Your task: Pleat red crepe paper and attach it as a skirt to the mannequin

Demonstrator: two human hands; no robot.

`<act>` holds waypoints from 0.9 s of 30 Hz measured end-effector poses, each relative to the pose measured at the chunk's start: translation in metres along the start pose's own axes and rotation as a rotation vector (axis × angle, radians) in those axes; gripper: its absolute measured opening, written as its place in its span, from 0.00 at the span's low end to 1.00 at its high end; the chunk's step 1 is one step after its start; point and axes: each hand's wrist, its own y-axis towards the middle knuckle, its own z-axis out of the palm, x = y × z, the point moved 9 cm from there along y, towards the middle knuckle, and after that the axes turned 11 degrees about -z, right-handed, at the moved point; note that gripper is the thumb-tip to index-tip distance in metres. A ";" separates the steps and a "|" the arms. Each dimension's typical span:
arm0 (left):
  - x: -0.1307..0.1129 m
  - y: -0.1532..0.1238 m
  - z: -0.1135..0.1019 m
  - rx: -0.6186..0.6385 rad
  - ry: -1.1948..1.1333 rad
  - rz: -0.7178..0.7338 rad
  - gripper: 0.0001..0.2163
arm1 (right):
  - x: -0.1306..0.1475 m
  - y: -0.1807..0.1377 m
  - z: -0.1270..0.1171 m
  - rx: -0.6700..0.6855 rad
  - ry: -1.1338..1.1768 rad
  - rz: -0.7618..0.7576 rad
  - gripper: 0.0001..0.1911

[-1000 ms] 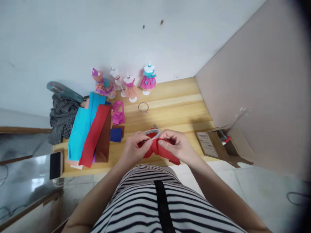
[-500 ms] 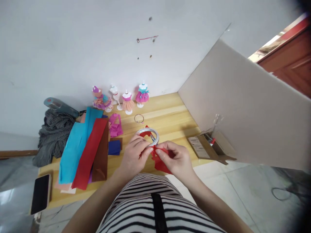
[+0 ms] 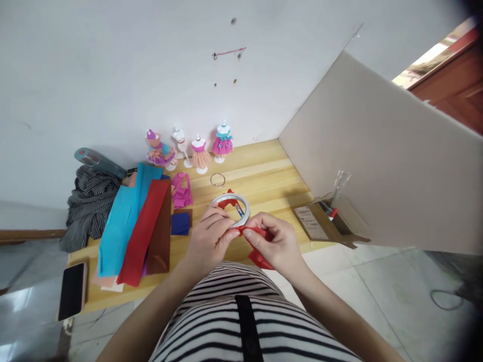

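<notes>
In front of my body, my left hand [image 3: 213, 234] is closed on a thin, pale roll of tape [image 3: 246, 203]. Its thumb and finger also pinch one end of a strip of red crepe paper [image 3: 261, 259]. Beside it my right hand [image 3: 273, 240] pinches the same red strip, the fingertips of both hands almost touching. The rest of the strip hangs below my right hand. Through the ring of the roll show a small blue-handled tool [image 3: 239, 210], perhaps scissors, and a red piece [image 3: 228, 202] on the table.
Small dress forms in paper dresses [image 3: 200, 157] line the wall. Blue [image 3: 116, 226] and red crepe sheets [image 3: 145, 231] lie left, near a phone [image 3: 71, 291] and striped cloth [image 3: 90, 201]. A bracelet-like ring [image 3: 218, 180] lies ahead. An open cardboard box [image 3: 332, 223] stands right, beside a panel [image 3: 385, 161].
My hands stay together on the red paper. The red strip near my fingertips looks more gathered, and its hanging part has shifted slightly right. The whole view has shifted a little.
</notes>
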 end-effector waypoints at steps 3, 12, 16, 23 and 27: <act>-0.002 -0.006 0.000 -0.015 0.031 0.008 0.05 | -0.003 -0.005 0.002 -0.002 0.022 -0.001 0.16; -0.006 -0.017 -0.005 -0.092 0.070 -0.007 0.03 | 0.008 -0.005 0.007 -0.009 0.019 -0.036 0.15; -0.010 -0.017 -0.010 -0.123 0.097 0.018 0.03 | 0.015 -0.006 0.000 -0.045 -0.040 -0.076 0.15; -0.010 -0.012 -0.014 -0.121 0.113 0.057 0.04 | 0.018 -0.003 0.002 0.010 -0.054 -0.096 0.12; -0.015 0.000 -0.018 -0.149 0.169 0.107 0.05 | 0.016 0.010 0.004 0.028 0.054 -0.037 0.15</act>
